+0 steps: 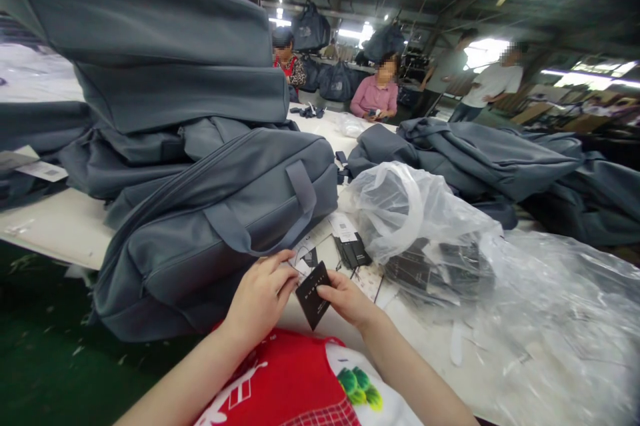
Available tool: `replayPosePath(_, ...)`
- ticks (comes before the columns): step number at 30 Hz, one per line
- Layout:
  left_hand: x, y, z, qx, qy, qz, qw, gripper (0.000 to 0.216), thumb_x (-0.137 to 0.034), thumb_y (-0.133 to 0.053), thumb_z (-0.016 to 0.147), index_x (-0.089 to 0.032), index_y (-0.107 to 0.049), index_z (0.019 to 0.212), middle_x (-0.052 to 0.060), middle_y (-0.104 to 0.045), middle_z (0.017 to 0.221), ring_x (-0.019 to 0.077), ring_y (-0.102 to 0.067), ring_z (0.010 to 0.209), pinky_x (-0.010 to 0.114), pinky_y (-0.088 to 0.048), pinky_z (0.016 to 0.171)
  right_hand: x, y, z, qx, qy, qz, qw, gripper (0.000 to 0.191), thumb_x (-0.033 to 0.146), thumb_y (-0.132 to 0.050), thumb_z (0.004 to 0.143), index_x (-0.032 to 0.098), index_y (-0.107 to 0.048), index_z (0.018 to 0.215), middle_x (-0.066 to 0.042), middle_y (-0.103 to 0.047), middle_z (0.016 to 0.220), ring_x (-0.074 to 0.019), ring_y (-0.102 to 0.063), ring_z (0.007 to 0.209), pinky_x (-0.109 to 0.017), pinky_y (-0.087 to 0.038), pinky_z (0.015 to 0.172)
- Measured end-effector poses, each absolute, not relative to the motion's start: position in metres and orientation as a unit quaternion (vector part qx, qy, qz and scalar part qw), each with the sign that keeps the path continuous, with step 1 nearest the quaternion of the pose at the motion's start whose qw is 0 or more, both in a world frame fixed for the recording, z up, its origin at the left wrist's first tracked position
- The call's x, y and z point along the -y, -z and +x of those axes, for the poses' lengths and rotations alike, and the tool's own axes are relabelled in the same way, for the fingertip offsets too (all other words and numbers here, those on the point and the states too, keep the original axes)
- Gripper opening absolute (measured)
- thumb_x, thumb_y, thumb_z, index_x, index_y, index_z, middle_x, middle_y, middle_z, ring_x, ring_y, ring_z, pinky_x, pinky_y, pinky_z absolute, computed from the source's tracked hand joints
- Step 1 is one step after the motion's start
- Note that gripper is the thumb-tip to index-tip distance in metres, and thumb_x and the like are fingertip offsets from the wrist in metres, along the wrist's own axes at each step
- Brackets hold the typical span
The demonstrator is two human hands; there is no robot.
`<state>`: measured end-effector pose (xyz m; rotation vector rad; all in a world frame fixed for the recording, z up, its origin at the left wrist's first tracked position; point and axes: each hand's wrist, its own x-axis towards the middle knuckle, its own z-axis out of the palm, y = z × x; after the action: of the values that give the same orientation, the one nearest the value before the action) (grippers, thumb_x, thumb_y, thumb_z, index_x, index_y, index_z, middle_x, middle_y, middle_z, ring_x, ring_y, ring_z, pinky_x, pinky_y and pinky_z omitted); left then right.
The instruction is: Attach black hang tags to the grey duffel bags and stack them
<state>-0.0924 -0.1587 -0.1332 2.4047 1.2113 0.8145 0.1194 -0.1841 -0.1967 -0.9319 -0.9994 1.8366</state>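
A black hang tag (313, 299) with pale lettering is pinched between the thumb and fingers of my right hand (346, 299). My left hand (266, 289) is closed at the tag's upper left, its fingertips on a thin dark string (299, 258) that runs to the tag. Just beyond my left hand lies a blue-grey travel bag (200, 246) on its side, its strap handle (233, 234) close to my fingers. More black tags (353, 251) and a white label (343, 227) lie on the table past my right hand.
Right of my hands, a clear plastic bag (440, 213) holds more black tags, with crumpled plastic film (565, 319) beside it. Blue-grey bags are stacked high (175, 33) at left and heaped (490, 153) at back right. A person in pink (374, 96) sits across the white table (60, 216).
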Motion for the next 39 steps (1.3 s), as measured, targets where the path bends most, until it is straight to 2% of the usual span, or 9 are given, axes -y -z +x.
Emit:
replayPosePath(3,0.157,0.137,-0.095,-0.446,-0.29,0.827,0.183,0.018,-0.032,-0.057,0.088,-0.023,-0.066,0.101,0.008,-0.066,0.121,0.0255,-0.062,0.108,0.042,-0.048,0.097,0.183,0.195,0.121,0.433,-0.707,-0.384,0.406,0.04,0.045,-0.077,0.073,0.016,-0.068,0.098,-0.002,-0.07,0.086,-0.0143,-0.062,0.077,-0.026,-0.045,0.075)
replayPosePath(7,0.155,0.144,-0.094,-0.535,-0.291,0.748,0.263,0.047,-0.04,-0.065,0.081,-0.018,-0.057,0.121,0.01,-0.071,0.099,0.0265,-0.067,0.089,0.042,-0.053,0.085,0.183,0.188,0.119,0.492,-0.672,-0.388,0.394,0.039,0.048,-0.072,0.077,0.016,-0.068,0.098,-0.003,-0.069,0.088,-0.0161,-0.061,0.08,-0.028,-0.046,0.076)
replayPosePath(12,0.147,0.151,-0.093,-0.491,-0.324,0.747,0.311,0.019,-0.035,-0.058,0.086,-0.023,-0.072,0.091,0.006,-0.073,0.103,0.023,-0.067,0.095,0.036,-0.052,0.088,0.183,0.19,0.117,0.521,-0.648,-0.397,0.39,0.037,0.048,-0.069,0.079,0.015,-0.068,0.096,-0.002,-0.067,0.085,-0.0152,-0.059,0.075,-0.026,-0.045,0.07)
replayPosePath(19,0.148,0.149,-0.101,-0.526,-0.371,0.718,0.265,0.031,-0.04,-0.048,0.091,-0.023,-0.071,0.104,0.005,-0.075,0.102,0.0239,-0.069,0.095,0.036,-0.051,0.091,0.182,0.205,0.111,0.5,-0.593,-0.48,0.41,0.034,0.046,-0.066,0.081,0.016,-0.066,0.096,-0.002,-0.067,0.08,-0.0156,-0.059,0.07,-0.027,-0.047,0.065)
replayPosePath(24,0.151,0.136,-0.104,-0.544,-0.391,0.674,0.311,0.039,-0.049,-0.043,0.092,-0.021,-0.07,0.09,0.006,-0.074,0.091,0.0227,-0.068,0.087,0.033,-0.054,0.081,0.184,0.205,0.104,0.517,-0.551,-0.496,0.428,0.024,0.035,-0.068,0.079,0.018,-0.062,0.094,-0.001,-0.065,0.08,-0.0153,-0.059,0.072,-0.027,-0.046,0.066)
replayPosePath(28,0.15,0.12,-0.102,-0.525,-0.385,0.58,0.49,0.065,-0.068,-0.032,0.088,-0.017,-0.066,0.064,0.013,-0.069,0.108,0.0264,-0.063,0.101,0.025,-0.051,0.05,0.181,0.203,0.096,0.494,-0.566,-0.478,0.455,0.053,0.029,-0.069,0.077,0.023,-0.047,0.124,0.0,-0.066,0.081,-0.016,-0.061,0.069,-0.028,-0.046,0.064)
replayPosePath(30,0.152,0.114,-0.098,-0.49,-0.351,0.497,0.624,0.076,-0.077,-0.027,0.083,-0.016,-0.064,0.058,0.016,-0.065,0.117,0.0297,-0.06,0.108,0.023,-0.046,0.041,0.178,0.203,0.09,0.507,-0.529,-0.501,0.461,0.044,0.028,-0.068,0.077,0.022,-0.053,0.117,-0.001,-0.067,0.084,-0.0172,-0.061,0.073,-0.03,-0.047,0.067)
replayPosePath(35,0.153,0.118,-0.091,-0.434,-0.376,0.387,0.721,0.083,-0.081,-0.024,0.079,-0.013,-0.071,0.07,0.016,-0.068,0.108,0.0269,-0.062,0.101,0.036,-0.058,0.079,0.175,0.198,0.074,0.556,-0.46,-0.546,0.426,0.015,0.03,-0.07,0.075,0.02,-0.06,0.08,0.0,-0.063,0.074,-0.0166,-0.057,0.07,-0.029,-0.047,0.065)
replayPosePath(39,0.157,0.122,-0.106,-0.497,-0.356,0.517,0.599,0.081,-0.077,-0.02,0.083,-0.015,-0.07,0.068,0.011,-0.07,0.076,0.0227,-0.064,0.076,0.033,-0.052,0.07,0.175,0.177,0.071,0.629,-0.499,-0.434,0.408,0.028,0.032,-0.07,0.076,0.019,-0.06,0.099,-0.005,-0.065,0.093,-0.0191,-0.06,0.085,-0.032,-0.049,0.078)
